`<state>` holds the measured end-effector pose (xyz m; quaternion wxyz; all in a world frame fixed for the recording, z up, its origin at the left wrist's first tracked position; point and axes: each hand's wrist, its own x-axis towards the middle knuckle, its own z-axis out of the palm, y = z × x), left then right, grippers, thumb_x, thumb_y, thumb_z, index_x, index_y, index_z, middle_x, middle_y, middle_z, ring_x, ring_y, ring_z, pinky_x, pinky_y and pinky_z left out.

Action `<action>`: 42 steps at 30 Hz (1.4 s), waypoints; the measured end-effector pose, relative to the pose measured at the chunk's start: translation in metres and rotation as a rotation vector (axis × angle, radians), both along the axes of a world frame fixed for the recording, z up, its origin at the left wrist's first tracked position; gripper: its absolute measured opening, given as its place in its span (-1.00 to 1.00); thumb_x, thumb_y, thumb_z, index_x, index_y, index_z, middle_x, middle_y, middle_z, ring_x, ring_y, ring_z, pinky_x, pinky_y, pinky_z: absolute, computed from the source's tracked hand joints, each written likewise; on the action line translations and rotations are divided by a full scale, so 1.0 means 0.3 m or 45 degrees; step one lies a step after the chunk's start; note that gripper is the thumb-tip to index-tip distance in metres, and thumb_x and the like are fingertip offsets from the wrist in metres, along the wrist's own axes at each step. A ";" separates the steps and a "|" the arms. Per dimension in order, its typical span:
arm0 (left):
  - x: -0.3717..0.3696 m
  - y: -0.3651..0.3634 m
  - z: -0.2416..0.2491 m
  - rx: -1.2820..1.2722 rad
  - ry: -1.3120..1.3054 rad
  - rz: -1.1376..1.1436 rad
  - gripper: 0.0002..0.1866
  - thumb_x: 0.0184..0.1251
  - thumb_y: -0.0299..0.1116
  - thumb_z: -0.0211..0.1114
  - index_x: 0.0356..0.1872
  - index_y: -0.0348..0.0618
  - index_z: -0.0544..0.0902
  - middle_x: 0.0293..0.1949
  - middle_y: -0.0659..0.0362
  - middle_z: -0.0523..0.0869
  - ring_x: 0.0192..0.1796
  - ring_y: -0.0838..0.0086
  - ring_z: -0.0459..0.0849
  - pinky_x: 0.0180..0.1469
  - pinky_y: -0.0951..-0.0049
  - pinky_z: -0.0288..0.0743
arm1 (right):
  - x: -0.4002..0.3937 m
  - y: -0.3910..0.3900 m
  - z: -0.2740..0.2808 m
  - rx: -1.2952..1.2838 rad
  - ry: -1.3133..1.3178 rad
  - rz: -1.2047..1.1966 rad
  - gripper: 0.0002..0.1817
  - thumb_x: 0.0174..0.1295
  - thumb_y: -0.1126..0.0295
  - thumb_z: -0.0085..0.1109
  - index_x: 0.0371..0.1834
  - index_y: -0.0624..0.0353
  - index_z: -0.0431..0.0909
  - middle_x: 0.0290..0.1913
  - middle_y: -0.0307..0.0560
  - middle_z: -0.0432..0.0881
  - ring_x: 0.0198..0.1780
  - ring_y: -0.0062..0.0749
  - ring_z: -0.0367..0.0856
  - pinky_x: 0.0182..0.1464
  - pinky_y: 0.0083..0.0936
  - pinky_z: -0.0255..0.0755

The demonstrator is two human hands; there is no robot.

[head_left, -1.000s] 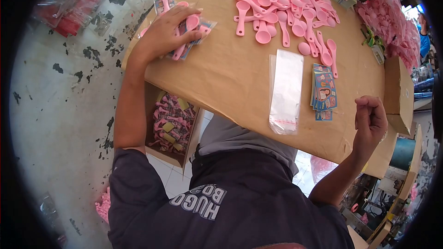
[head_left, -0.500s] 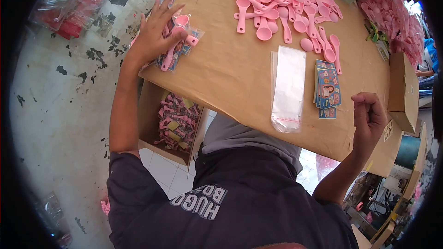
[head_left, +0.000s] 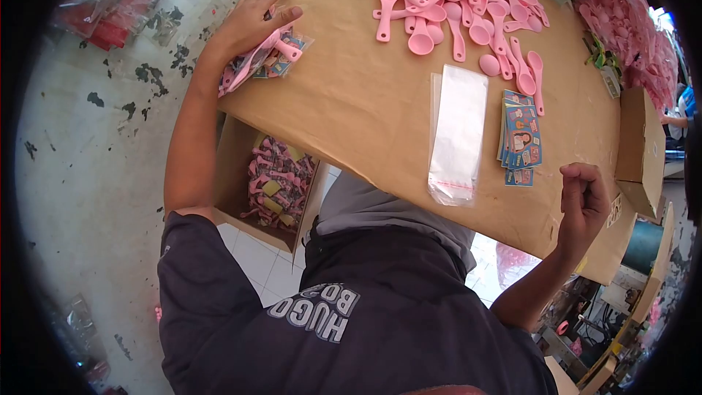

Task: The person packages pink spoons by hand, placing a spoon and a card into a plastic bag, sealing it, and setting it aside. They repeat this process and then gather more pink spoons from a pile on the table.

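My left hand [head_left: 252, 23] reaches over the table's left edge, thumb and fingers stretched out. It lies on a bunch of clear packets [head_left: 281, 64] holding pink measuring spoons and blue printed cards. Part of the bunch is hidden under the palm. My right hand [head_left: 585, 197] is a loose fist by the right front edge, with nothing visible in it. Between the hands lie clear plastic sleeves [head_left: 459, 135] and a fanned stack of blue cards [head_left: 521, 135]. Behind them is a heap of loose pink measuring spoons [head_left: 453, 22].
Below the table's left edge stands a cardboard box [head_left: 274, 232] with several packed spoons inside. An open carton [head_left: 640, 150] sits on the right. A large bag of pink spoons [head_left: 625, 25] is at the back right. Another person's arm [head_left: 674, 121] shows at far right.
My left hand has drawn the packets left and toward the table's edge, so they now bunch under the palm. My right hand stays curled, nearly in place.
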<state>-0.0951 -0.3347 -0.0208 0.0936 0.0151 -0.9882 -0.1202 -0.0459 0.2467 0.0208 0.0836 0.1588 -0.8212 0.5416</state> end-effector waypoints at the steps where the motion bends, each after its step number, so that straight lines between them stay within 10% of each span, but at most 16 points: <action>1: 0.012 -0.010 0.003 0.002 -0.008 0.013 -0.03 0.29 0.56 0.08 0.45 -0.04 0.52 0.55 -0.14 0.30 0.56 0.00 0.31 0.55 0.07 0.22 | -0.002 -0.002 -0.005 0.002 -0.008 0.013 -0.94 0.45 0.59 0.22 -0.20 0.24 0.67 -0.36 -0.48 0.48 -0.44 -0.89 0.14 -0.39 -0.77 -0.08; 7: 0.101 0.010 0.083 0.339 -0.105 -0.321 -0.17 0.42 0.36 0.15 0.50 -0.03 0.46 0.62 -0.01 0.21 0.65 0.08 0.14 0.62 0.10 0.07 | -0.019 -0.019 -0.002 -0.055 0.028 0.040 -0.93 0.45 0.56 0.20 -0.19 0.24 0.67 -0.47 -0.45 0.43 -0.52 -0.86 0.16 -0.45 -0.77 -0.04; 22: 0.397 -0.032 0.093 0.094 -0.062 -0.462 -0.12 -0.18 -0.15 0.59 0.37 0.03 0.60 0.52 0.07 0.39 0.53 0.10 0.36 0.56 0.14 0.26 | -0.022 -0.032 0.008 -0.115 0.061 -0.001 -0.95 0.44 0.55 0.21 -0.15 0.26 0.66 -0.51 -0.42 0.40 -0.56 -0.84 0.15 -0.52 -0.74 -0.06; 26: 0.675 -0.064 0.081 0.155 -0.148 -0.329 -0.16 -0.04 0.13 0.55 0.33 0.00 0.64 0.53 0.10 0.39 0.55 0.06 0.33 0.60 0.05 0.12 | -0.037 -0.022 -0.005 -0.116 0.060 0.015 -0.95 0.44 0.54 0.22 -0.16 0.26 0.66 -0.44 -0.38 0.47 -0.54 -0.84 0.16 -0.52 -0.74 -0.05; 32: 1.094 -0.025 -0.261 -0.360 0.042 -0.117 -0.22 0.04 0.34 0.47 0.31 0.26 0.65 0.58 0.16 0.34 0.62 0.09 0.24 0.61 -0.30 -0.10 | -0.078 0.024 -0.014 -0.094 0.030 0.072 -0.93 0.47 0.52 0.19 -0.14 0.26 0.66 -0.30 -0.31 0.57 -0.53 -0.84 0.19 -0.52 -0.76 0.00; 42: 1.163 0.064 -0.879 0.147 -0.155 0.333 -0.44 0.20 -0.38 0.46 0.29 0.03 0.61 0.51 0.08 0.41 0.57 0.03 0.30 0.52 -0.23 0.14 | -0.043 0.046 0.082 -0.226 0.066 0.047 -0.93 0.46 0.56 0.15 -0.23 0.24 0.59 -0.35 -0.26 0.54 -0.53 -0.81 0.24 -0.52 -0.81 0.01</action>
